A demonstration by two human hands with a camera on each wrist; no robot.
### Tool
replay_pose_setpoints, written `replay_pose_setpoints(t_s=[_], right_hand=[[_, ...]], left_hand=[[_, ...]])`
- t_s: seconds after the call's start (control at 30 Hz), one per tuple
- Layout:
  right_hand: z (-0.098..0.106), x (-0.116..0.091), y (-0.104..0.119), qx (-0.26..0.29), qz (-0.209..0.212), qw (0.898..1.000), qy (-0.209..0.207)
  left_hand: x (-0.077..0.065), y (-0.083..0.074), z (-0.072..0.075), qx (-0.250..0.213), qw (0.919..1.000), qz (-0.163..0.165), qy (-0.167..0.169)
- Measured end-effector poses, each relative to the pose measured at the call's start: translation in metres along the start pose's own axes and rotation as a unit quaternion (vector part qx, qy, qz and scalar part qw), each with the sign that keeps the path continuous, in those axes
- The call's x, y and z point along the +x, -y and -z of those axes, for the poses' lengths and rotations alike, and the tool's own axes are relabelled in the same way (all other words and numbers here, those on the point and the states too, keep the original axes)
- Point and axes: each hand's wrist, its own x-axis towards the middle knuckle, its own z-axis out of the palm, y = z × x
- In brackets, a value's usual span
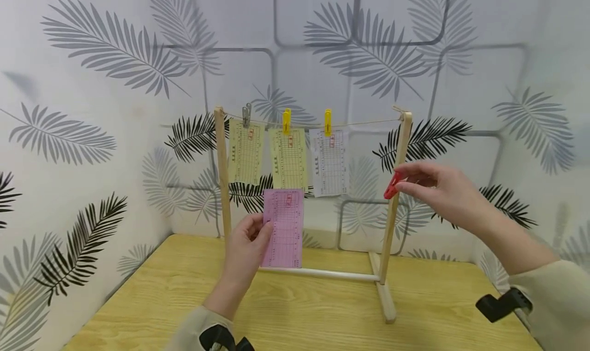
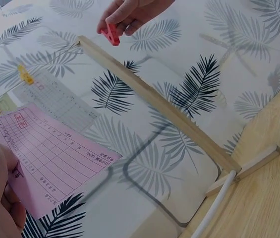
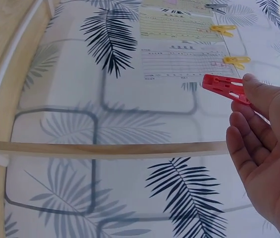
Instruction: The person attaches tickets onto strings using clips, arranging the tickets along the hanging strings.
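Observation:
My left hand [image 1: 246,248] pinches a pink printed form [image 1: 289,233] by its left edge, holding it upright below the string and in front of the rack. Between thumb and fingertips, my right hand [image 1: 433,187] grips a red clothespin [image 1: 392,185] near the rack's right post. In the right wrist view the red clothespin [image 3: 224,88] points away from the fingers. From the string [image 1: 369,122] hang two yellow forms [image 1: 246,153] and a white form [image 1: 330,164]. A grey clothespin [image 1: 246,115] holds the leftmost; yellow clothespins [image 1: 328,122] hold the other two.
The wooden rack has a left post [image 1: 223,171], a right post [image 1: 396,197] and a white bottom bar [image 1: 332,274]. Its foot [image 1: 385,302] stands on the wood-grain table [image 1: 295,315]. Behind it is a wall [image 1: 115,136] with a leaf pattern.

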Motion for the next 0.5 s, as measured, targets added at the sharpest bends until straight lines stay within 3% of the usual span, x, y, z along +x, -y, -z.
replay_pose_setpoints(t_s=[0.3,0.5], right_hand=[[0.014,0.019,0.009,0.008,0.013,0.999,-0.030],[0.021,0.030,0.018,-0.017,0.005,0.999,-0.031]], left_hand=[[0.003,-0.013,-0.034,-0.037,0.9990,-0.001,0.026],[0.011,-0.019,-0.054,-0.056,0.9975,-0.011,0.041]])
